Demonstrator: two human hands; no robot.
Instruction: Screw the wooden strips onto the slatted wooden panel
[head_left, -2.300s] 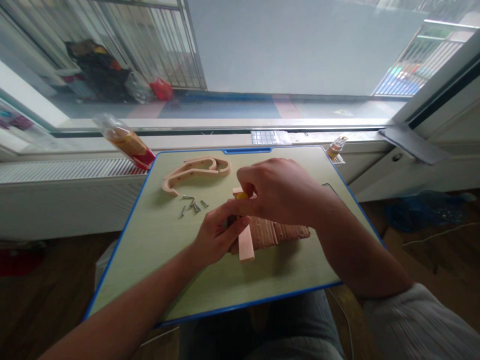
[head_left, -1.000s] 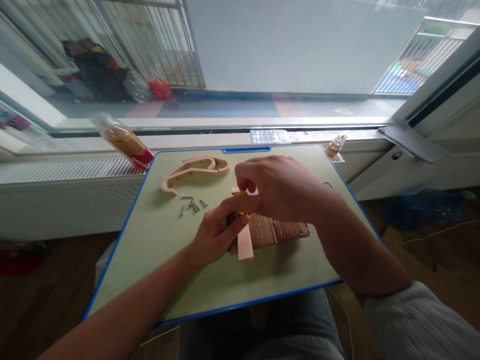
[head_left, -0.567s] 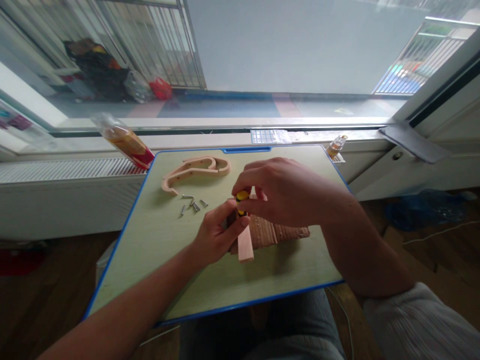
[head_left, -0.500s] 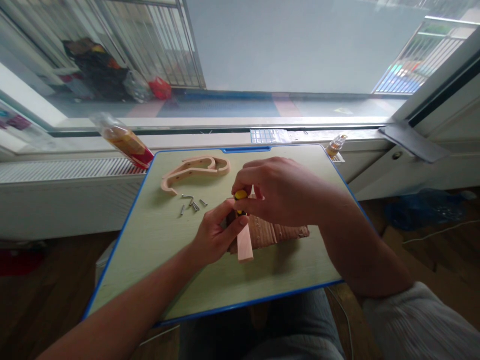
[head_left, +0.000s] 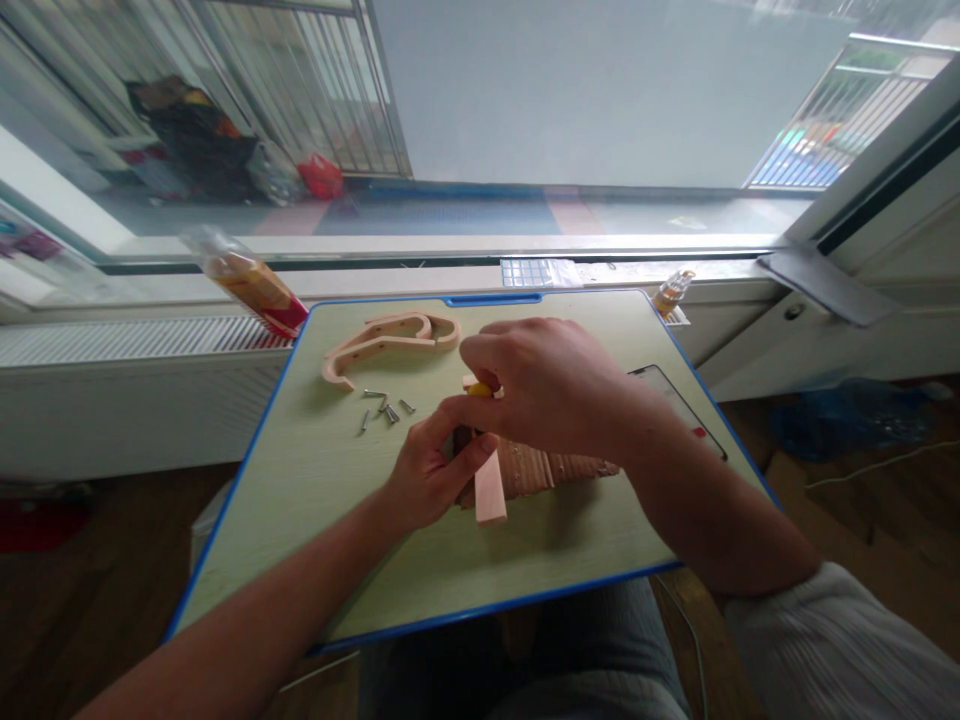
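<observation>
My right hand is closed over the yellow handle of a small screwdriver, which stands upright over a pale wooden bar. My left hand pinches the bar and the screwdriver's shaft from the left. The bar lies across a ribbed wooden slat panel on the blue-rimmed green lap table. The screwdriver's tip is hidden by my fingers.
Several loose screws lie left of my hands, with curved wooden pieces behind them. A phone rests at the table's right edge. A wrapped packet, a small bottle and a clear bag sit on the window sill.
My right hand has turned and lowered over the screwdriver handle, which now shows less yellow. The phone at the right has come into view from under my forearm. My left hand stays put.
</observation>
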